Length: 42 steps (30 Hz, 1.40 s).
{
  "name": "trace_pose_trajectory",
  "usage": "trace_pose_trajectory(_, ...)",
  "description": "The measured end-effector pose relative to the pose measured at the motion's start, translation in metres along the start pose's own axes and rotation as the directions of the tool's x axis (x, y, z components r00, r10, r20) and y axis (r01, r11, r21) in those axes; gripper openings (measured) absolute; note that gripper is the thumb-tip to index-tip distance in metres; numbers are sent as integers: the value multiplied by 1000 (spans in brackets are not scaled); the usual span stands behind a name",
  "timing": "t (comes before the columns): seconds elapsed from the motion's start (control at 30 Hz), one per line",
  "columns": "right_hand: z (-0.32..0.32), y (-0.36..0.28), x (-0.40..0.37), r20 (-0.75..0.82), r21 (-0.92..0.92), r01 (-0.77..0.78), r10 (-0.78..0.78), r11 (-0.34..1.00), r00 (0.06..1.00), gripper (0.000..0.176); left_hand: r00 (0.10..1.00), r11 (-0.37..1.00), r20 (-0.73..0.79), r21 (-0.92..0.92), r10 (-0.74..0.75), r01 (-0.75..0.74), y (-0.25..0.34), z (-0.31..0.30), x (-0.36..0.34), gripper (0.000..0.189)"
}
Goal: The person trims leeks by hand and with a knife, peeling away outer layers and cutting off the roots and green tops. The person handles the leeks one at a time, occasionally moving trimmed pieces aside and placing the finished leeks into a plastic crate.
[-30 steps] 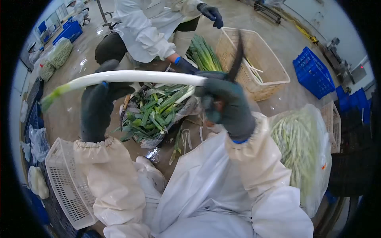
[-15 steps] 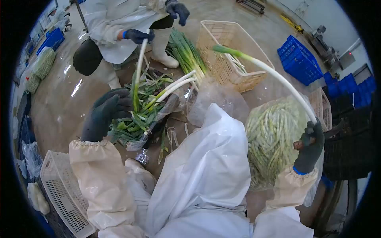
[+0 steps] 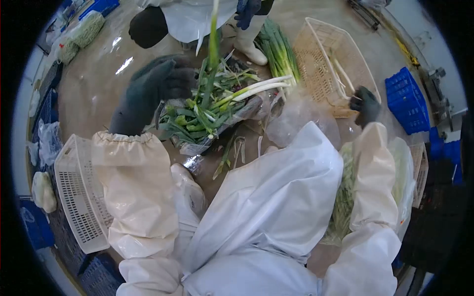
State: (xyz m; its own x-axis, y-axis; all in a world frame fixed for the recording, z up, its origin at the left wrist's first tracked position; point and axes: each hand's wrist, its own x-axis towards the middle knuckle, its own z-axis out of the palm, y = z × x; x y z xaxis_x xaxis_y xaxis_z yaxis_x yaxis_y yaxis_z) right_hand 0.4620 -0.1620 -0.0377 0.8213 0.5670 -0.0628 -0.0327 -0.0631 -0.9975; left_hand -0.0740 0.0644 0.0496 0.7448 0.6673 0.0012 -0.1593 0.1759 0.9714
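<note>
My left hand [image 3: 160, 86], in a dark green glove, hovers at the left side of a heap of green onion leaves and trimmings [image 3: 197, 118]. Its fingers stretch to the right and look open. My right hand [image 3: 366, 106], gloved too, is at the near right corner of the cream plastic crate [image 3: 323, 96]. Its fingers are curled, and what they hold is hidden. The white end of a long green onion [image 3: 342, 74] inside the crate lies close to its fingertips. More white-stemmed green onions [image 3: 256, 91] rest across the heap.
A co-worker's gloved hand [image 3: 246, 12] shows at the top, above a white boot [image 3: 252, 49]. A bundle of green onions [image 3: 279, 49] lies beside the crate. A bagged mass of green stalks [image 3: 341, 212] sits under my right arm. A white crate [image 3: 81, 192] stands left, a blue crate [image 3: 407, 101] right.
My right hand has moved from beside the bag to the crate, and the long green onion it held now appears to lie in the crate. My left hand remains by the heap. The view has shifted.
</note>
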Motion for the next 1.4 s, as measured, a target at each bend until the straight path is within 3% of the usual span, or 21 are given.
trace_pose_trajectory(0.03, 42, -5, -20, 99, -49, -133, 138, 990, 986, 32, 999, 1000, -18, 11, 27, -27, 3, 2, -3, 46)
trace_pose_trajectory(0.07, 69, 12, -21, 198, -59, -101, 111, 993, 974, 36, 999, 999, -23, 16, 32, -31, 3, 0, -4, 46)
trace_pose_trajectory(0.17, 131, 53, -3, 377, -431, -48, 228, 901, 898, 40, 997, 998, -62, 41, 42, -40, 5, -4, -7, 46)
trace_pose_trajectory(0.3, 179, 100, 37, 338, -646, 110, 154, 755, 928, 49, 991, 997, -129, 70, 34, -25, 6, -10, -14, 46)
trace_pose_trajectory(0.37, 180, 137, 75, 410, -659, 285, 15, 696, 912, 53, 987, 997, -158, 75, 20, -8, 5, -18, -16, 46)
trace_pose_trajectory(0.47, 198, 136, 68, 396, -689, 228, 93, 688, 914, 57, 978, 996, -208, 81, -9, 26, 2, -25, -17, 46)
trace_pose_trajectory(0.57, 207, 130, 60, 357, -815, 172, 246, 553, 901, 49, 973, 996, -229, 84, -21, 41, -1, -30, -16, 45)
trace_pose_trajectory(0.6, 205, 132, 61, 396, -822, 248, 200, 513, 896, 48, 972, 996, -235, 85, -18, 39, 0, -29, -17, 45)
trace_pose_trajectory(0.67, 196, 136, 67, 476, -816, 394, 104, 422, 873, 44, 971, 995, -239, 90, -14, 37, 2, -29, -19, 44)
trace_pose_trajectory(0.8, 191, 111, 43, 535, -707, 494, -75, 506, 842, 37, 975, 996, -223, 88, 6, 14, 4, -27, -21, 42)
trace_pose_trajectory(0.9, 196, 39, -17, 581, -619, 684, -362, 386, 729, 30, 975, 994, -221, 109, 28, -4, 3, -23, -21, 41)
trace_pose_trajectory(1.0, 191, -13, -53, 512, -527, 638, -389, 561, 765, 27, 990, 999, -142, 53, 16, -9, 6, -26, -20, 40)
trace_pose_trajectory(1.03, 188, -30, -63, 528, -485, 705, -470, 517, 708, 26, 995, 1000, -102, 21, 14, -12, 7, -27, -22, 39)
trace_pose_trajectory(1.1, 182, -61, -83, 544, -399, 821, -615, 408, 570, 26, 985, 1000, -170, -17, 11, -14, 6, -18, -22, 39)
trace_pose_trajectory(1.13, 178, -75, -91, 538, -372, 813, -609, 449, 582, 25, 979, 999, -202, -37, 8, -16, 5, -12, -21, 40)
trace_pose_trajectory(1.23, 170, -117, -122, 534, -306, 773, -571, 556, 623, 25, 994, 999, -113, 31, -3, 6, 3, -5, -22, 41)
trace_pose_trajectory(1.33, 168, -151, -153, 486, -274, 742, -577, 612, 656, 26, 993, 993, -59, 51, -101, 104, 4, 7, -23, 42)
trace_pose_trajectory(1.37, 169, -157, -154, 464, -108, 776, -659, 622, 592, 29, 988, 989, -60, 38, -139, 141, 5, 12, -23, 41)
trace_pose_trajectory(1.4, 168, -168, -161, 440, -129, 771, -661, 623, 608, 30, 986, 986, -41, 29, -163, 165, 6, 12, -24, 41)
